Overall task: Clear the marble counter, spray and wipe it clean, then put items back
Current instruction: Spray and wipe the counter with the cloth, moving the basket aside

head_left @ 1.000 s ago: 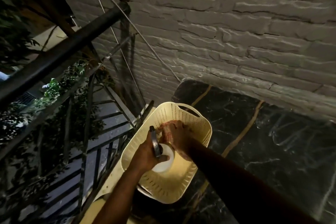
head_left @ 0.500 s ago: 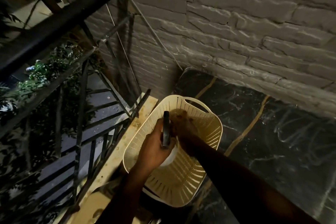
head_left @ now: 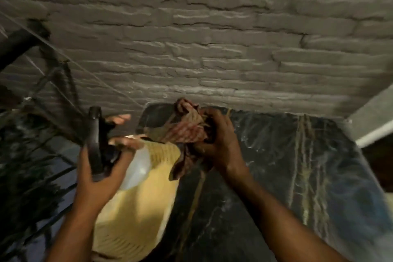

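My left hand (head_left: 100, 168) grips a spray bottle (head_left: 136, 168) with a black trigger head and a pale translucent body, held above the cream perforated basket (head_left: 131, 219). My right hand (head_left: 219, 140) is closed on a crumpled red-and-tan checked cloth (head_left: 182, 132), lifted over the left end of the black marble counter (head_left: 276, 176). The basket stands at the counter's left edge, partly hidden by the bottle and my left forearm. The picture is blurred by motion.
A grey brick wall (head_left: 212, 38) runs along the back of the counter. A dark metal railing (head_left: 42, 83) with foliage behind it stands at the left. A pale ledge or frame (head_left: 374, 117) sits at the right edge.
Both hands have come up out of the basket; the right hand now holds the checked cloth over the counter. The view has swung right and up toward the wall.
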### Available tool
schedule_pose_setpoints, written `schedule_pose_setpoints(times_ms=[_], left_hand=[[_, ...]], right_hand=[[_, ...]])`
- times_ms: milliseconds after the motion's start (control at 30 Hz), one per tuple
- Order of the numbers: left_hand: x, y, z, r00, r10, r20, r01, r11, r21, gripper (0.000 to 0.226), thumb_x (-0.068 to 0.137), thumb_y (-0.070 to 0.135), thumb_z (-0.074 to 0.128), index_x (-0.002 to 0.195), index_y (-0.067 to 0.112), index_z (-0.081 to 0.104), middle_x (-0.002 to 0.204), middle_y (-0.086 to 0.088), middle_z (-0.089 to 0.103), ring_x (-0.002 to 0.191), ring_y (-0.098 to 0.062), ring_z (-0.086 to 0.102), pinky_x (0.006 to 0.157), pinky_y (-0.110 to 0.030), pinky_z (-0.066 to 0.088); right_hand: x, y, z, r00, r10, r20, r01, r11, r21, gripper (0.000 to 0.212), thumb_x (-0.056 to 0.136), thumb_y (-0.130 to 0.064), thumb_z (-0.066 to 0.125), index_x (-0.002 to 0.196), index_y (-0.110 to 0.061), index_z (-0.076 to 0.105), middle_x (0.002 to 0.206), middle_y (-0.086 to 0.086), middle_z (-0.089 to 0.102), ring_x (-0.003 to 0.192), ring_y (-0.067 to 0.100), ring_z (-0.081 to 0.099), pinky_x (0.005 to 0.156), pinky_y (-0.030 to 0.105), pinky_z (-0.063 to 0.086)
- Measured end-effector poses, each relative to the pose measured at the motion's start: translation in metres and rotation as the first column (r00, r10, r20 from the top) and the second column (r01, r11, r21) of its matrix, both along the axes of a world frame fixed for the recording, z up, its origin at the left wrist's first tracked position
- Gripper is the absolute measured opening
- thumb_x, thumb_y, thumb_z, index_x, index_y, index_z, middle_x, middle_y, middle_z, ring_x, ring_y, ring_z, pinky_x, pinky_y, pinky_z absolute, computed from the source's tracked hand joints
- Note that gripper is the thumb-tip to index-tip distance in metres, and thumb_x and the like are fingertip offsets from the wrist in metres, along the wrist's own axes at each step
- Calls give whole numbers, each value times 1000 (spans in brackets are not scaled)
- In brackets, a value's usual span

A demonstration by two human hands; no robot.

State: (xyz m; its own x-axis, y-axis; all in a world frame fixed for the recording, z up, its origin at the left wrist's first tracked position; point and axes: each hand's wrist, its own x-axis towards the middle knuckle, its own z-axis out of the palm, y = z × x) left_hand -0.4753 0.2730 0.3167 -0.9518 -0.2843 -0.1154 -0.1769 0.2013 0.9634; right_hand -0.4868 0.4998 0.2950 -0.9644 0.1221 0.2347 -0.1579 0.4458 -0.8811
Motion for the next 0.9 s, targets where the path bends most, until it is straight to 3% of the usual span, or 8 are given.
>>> schedule_pose_setpoints(times_ms=[67,133,267,367,533,667,800,900], left_hand=[[-4,48,25,969,-178,-174,164,982,-91,43,62,42,80,93,64,60,88,30,70,77,20,57,79,1,37],[-3,108,33,875,-430,-225,384,896,-221,15,76,48,75,89,48,68,83,14,75,64,15,60,67,-3,43],[9,209,-7,747,-651,-134,586,741,-328,37,81,25,74,97,56,62,98,34,67,88,16,61,79,-8,46],[35,306,-50,722,-692,4,678,706,-204,30,82,11,73,96,37,68,90,11,73,59,3,62,66,-23,52],[59,424,-78,724,-664,186,679,734,-24,13,85,6,69,92,17,66,71,-4,66,35,-4,50,49,-28,44],[58,465,-75,703,-661,262,689,725,-18,10,89,13,66,93,4,65,43,0,48,28,-8,41,37,-20,36],[24,494,-75,652,-677,341,735,676,-61,22,89,25,66,82,5,65,32,2,44,28,-10,42,39,-18,38],[-13,522,-78,585,-708,395,794,600,-99,28,86,34,68,70,12,64,32,1,47,29,-11,44,41,-19,39]], right_hand=[[21,42,-1,996,-84,-3,84,996,-25,65,63,2,75,121,-18,53,106,-5,42,94,-8,45,78,-1,36],[42,93,-17,985,-169,32,170,985,-30,66,62,10,72,117,-23,53,105,-7,40,95,-8,46,77,-1,37],[83,181,-65,941,-302,151,299,953,37,60,64,4,74,117,-18,55,110,0,43,98,13,52,79,3,39],[116,262,-99,924,-316,216,324,946,-3,57,62,-12,74,115,-22,56,116,3,55,100,16,59,84,30,53],[162,370,-128,914,-342,221,338,939,55,54,71,-17,74,120,-25,53,115,-3,56,103,11,57,88,31,50],[168,416,-140,926,-323,196,249,912,325,67,76,-38,65,134,-43,31,135,-7,42,112,13,50,90,33,49],[151,432,-166,866,-396,305,141,779,611,79,79,-55,58,142,-40,12,149,3,24,118,26,43,99,40,40],[139,432,-206,800,-472,369,25,642,766,94,67,-61,68,144,-26,26,146,17,36,119,36,51,102,54,30]])
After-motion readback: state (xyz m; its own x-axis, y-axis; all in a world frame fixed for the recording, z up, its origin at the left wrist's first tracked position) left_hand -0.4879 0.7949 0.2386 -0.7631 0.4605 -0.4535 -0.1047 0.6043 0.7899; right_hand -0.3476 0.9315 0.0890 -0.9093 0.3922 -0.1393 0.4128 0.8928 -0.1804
